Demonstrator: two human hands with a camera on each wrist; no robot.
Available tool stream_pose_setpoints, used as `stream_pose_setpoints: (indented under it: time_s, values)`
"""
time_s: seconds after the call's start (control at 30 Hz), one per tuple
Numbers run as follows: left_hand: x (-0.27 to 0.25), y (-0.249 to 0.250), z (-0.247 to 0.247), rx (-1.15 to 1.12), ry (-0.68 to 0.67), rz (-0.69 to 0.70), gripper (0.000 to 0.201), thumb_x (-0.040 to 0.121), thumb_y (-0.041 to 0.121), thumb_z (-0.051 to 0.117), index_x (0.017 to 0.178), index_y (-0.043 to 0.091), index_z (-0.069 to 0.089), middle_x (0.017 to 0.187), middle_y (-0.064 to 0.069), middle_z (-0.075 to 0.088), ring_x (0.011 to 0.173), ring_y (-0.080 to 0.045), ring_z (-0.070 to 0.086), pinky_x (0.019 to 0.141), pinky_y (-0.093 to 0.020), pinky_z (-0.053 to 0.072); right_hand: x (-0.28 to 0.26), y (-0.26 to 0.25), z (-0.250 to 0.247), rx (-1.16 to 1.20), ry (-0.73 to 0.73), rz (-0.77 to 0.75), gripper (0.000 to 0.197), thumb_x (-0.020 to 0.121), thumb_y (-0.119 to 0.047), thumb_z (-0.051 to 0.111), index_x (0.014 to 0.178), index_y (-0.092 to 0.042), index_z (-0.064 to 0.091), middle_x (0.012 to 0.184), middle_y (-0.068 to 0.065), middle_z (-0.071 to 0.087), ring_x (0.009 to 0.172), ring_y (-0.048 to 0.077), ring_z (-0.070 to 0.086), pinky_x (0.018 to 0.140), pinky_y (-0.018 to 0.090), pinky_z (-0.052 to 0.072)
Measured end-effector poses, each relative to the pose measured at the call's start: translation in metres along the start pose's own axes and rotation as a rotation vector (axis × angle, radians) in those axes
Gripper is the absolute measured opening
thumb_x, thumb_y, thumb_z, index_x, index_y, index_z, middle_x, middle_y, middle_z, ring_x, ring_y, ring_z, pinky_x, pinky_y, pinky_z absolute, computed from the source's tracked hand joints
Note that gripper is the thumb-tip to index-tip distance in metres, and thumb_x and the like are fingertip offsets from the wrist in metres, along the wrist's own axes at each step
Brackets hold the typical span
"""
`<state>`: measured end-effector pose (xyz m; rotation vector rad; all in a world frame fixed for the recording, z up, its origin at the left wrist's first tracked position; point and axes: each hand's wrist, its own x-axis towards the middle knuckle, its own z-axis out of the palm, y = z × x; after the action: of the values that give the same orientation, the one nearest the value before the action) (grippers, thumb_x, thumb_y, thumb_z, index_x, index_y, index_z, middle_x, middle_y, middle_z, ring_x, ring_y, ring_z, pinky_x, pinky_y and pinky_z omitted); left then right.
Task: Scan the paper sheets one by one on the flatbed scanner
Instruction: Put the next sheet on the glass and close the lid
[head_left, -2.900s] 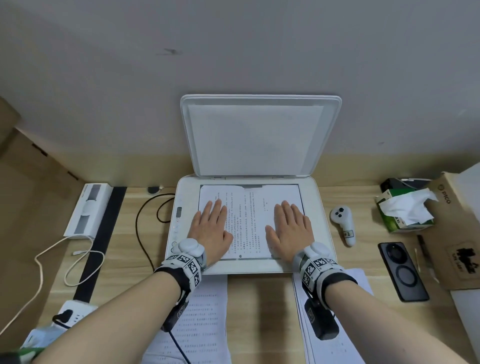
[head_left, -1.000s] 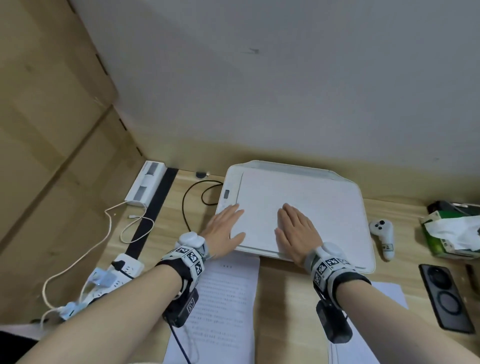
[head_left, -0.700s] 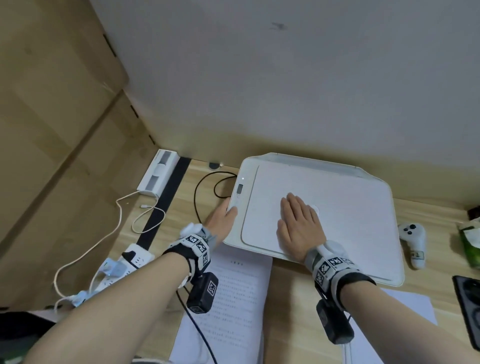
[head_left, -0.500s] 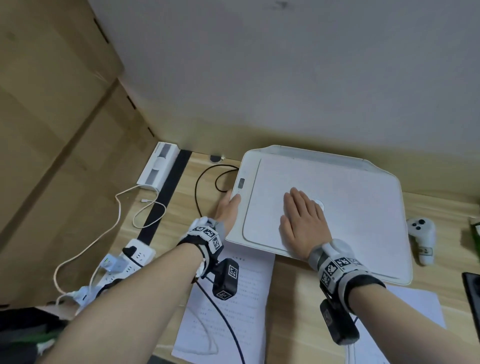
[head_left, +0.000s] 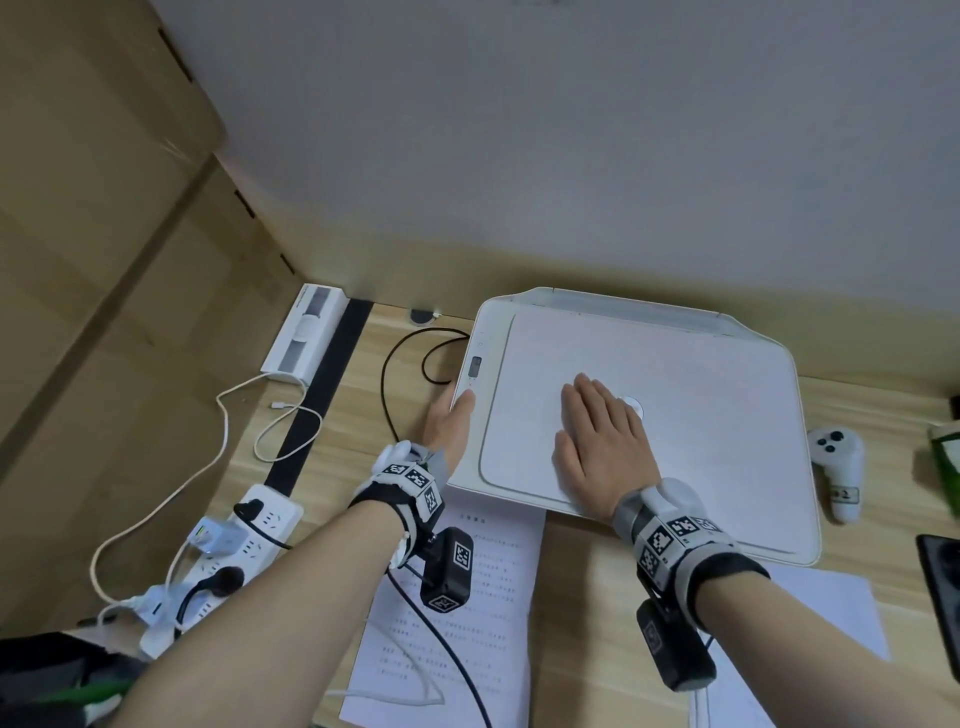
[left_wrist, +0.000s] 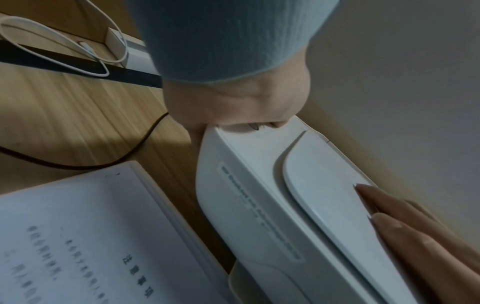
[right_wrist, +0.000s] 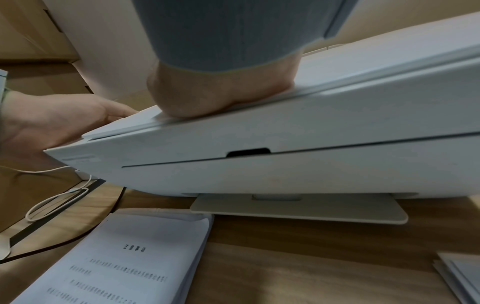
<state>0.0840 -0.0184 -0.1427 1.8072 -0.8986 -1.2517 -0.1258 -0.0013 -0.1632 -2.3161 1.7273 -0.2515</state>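
The white flatbed scanner (head_left: 701, 415) sits on the wooden desk with its lid down, so any sheet inside is hidden. My right hand (head_left: 597, 441) lies flat on the lid, fingers straight, palm heel (right_wrist: 221, 92) pressing near the front edge. My left hand (head_left: 452, 415) is at the scanner's left edge (left_wrist: 259, 205). Its thumb rests on the control strip just below the small display, and its fingers go down the side. A stack of printed sheets (head_left: 467, 623) lies in front of the scanner on the left. A second stack of paper sheets (head_left: 821, 608) lies front right.
A power strip (head_left: 234, 540) with plugs and a looping white cable (head_left: 223, 415) lie left of my left arm. A black cable (head_left: 395, 374) curls by the scanner's left side. A white controller (head_left: 836, 473) stands right of the scanner, with a dark phone (head_left: 943, 577) at the right edge.
The lid, open before with both hands on a sheet on the glass, is now down. My left hand slid off the lid to the left-edge control strip. The right hand stays flat on the lid.
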Motion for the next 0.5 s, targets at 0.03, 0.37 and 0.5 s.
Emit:
stream_pose_setpoints:
  time_s: [0.03, 0.37, 0.5]
  values:
    - [-0.001, 0.000, 0.000, 0.010, 0.000, 0.004, 0.036, 0.104, 0.020, 0.040, 0.137, 0.022, 0.053, 0.117, 0.011, 0.058, 0.105, -0.009, 0.051, 0.085, -0.016, 0.033, 0.000, 0.000, 0.000, -0.002, -0.002, 0.000, 0.063, 0.097, -0.039, 0.028, 0.155, -0.015, 0.027, 0.164, 0.007, 0.022, 0.150, 0.024, 0.017, 0.121, 0.044, 0.019]
    - [0.003, -0.005, -0.002, 0.011, 0.011, 0.021, 0.035, 0.102, 0.019, 0.042, 0.133, 0.021, 0.057, 0.113, 0.007, 0.063, 0.090, -0.008, 0.055, 0.061, -0.002, 0.036, -0.001, -0.001, -0.003, 0.022, -0.018, 0.000, 0.062, 0.097, -0.038, 0.028, 0.155, -0.015, 0.025, 0.164, 0.007, 0.020, 0.151, 0.024, 0.016, 0.122, 0.045, 0.017]
    - [-0.005, 0.006, -0.001, 0.082, -0.019, 0.009, 0.047, 0.095, 0.020, 0.045, 0.141, 0.018, 0.042, 0.126, -0.001, 0.059, 0.095, -0.012, 0.057, 0.078, -0.019, 0.047, -0.003, -0.002, -0.008, 0.031, -0.053, 0.014, 0.063, 0.098, -0.040, 0.024, 0.157, -0.017, 0.021, 0.166, 0.004, 0.014, 0.152, 0.023, 0.010, 0.123, 0.040, 0.008]
